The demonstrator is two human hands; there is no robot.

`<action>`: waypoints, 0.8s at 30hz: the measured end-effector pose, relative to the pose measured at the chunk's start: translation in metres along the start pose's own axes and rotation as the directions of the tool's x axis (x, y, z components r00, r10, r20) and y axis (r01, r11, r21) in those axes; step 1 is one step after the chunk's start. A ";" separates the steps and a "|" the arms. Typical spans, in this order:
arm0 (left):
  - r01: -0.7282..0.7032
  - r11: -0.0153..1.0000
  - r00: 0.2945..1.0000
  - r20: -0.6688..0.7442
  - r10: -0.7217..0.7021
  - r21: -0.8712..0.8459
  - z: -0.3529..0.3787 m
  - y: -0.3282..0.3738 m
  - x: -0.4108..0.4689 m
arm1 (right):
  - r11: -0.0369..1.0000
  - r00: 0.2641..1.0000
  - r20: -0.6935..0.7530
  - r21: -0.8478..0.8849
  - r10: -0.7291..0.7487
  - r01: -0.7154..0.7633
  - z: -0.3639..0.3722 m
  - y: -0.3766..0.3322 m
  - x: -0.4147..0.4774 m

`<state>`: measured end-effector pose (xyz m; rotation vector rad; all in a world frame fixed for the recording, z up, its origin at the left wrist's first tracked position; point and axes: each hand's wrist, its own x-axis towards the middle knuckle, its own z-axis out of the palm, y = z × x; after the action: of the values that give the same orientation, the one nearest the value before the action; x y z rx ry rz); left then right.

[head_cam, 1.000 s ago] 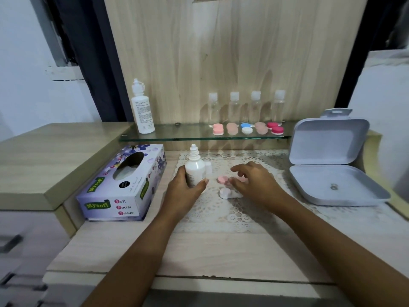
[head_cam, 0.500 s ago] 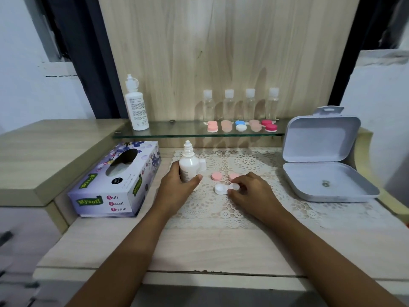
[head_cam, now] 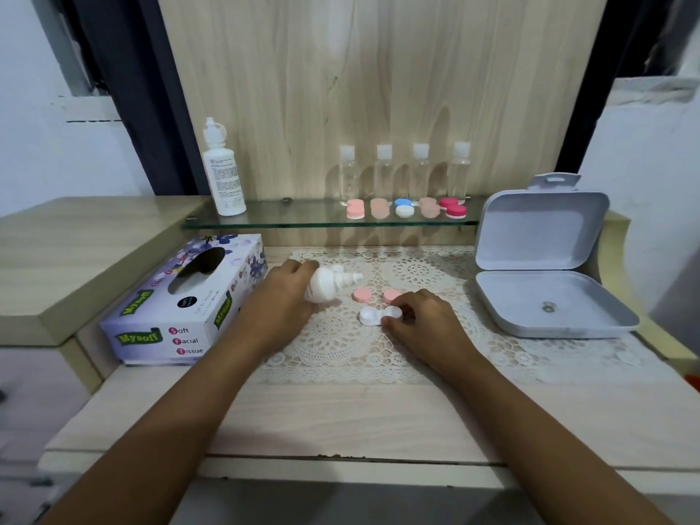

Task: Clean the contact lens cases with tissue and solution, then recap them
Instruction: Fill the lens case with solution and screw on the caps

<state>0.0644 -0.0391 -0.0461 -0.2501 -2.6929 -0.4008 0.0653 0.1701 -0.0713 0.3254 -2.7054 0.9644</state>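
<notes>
The left hand (head_cam: 282, 297) has its grip curled round the tilted solution bottle (head_cam: 327, 284). The right hand (head_cam: 424, 320) has its grip pinching the uncapped white lens case (head_cam: 373, 315).

The small white bottle (head_cam: 328, 285) is blurred, its label unreadable, its base hidden in the left hand (head_cam: 282, 299). The right hand (head_cam: 422, 322) covers the right end of the white lens case (head_cam: 373, 315) and part of one pink cap (head_cam: 390, 295). Both forearms (head_cam: 159, 449) run off the bottom edge. Print on the tall shelf bottle (head_cam: 224, 180) is too small to read.
</notes>
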 end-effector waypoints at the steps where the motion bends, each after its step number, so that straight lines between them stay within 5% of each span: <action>1: -0.038 0.998 0.999 0.009 0.037 0.057 0.000 -0.001 0.001 | 1.000 1.000 -0.001 0.002 -0.001 0.001 0.000 0.000 0.000; 11: -0.251 0.893 0.968 0.117 0.223 0.374 -0.003 0.005 0.008 | 1.000 1.000 -0.022 0.010 -0.009 0.009 0.001 0.000 0.000; 24: -0.325 0.821 0.937 0.044 0.346 0.471 0.003 0.000 0.012 | 1.000 1.000 -0.014 0.006 -0.016 0.016 0.002 0.001 0.001</action>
<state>0.0525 -0.0363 -0.0441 -0.5486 -2.5308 0.3539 0.0636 0.1696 -0.0727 0.3401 -2.6838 0.9673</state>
